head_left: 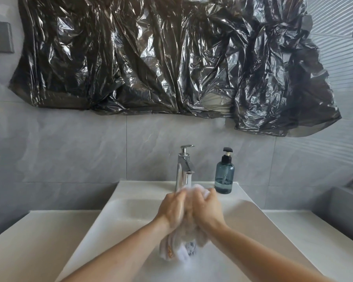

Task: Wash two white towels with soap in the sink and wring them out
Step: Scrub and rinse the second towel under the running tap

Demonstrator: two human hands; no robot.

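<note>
Towel (189, 239) bunched between both hands' grip — ends spilling above and below

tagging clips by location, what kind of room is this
Most likely a bathroom: a white sink with a chrome faucet, a pump soap bottle on its rim, and grey wall tiles behind.

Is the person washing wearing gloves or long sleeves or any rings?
No. The left hand and the right hand are bare, with no gloves and no rings or watch that show. Both forearms are bare too, with no sleeves in view. The hands look wet and shiny.
</note>
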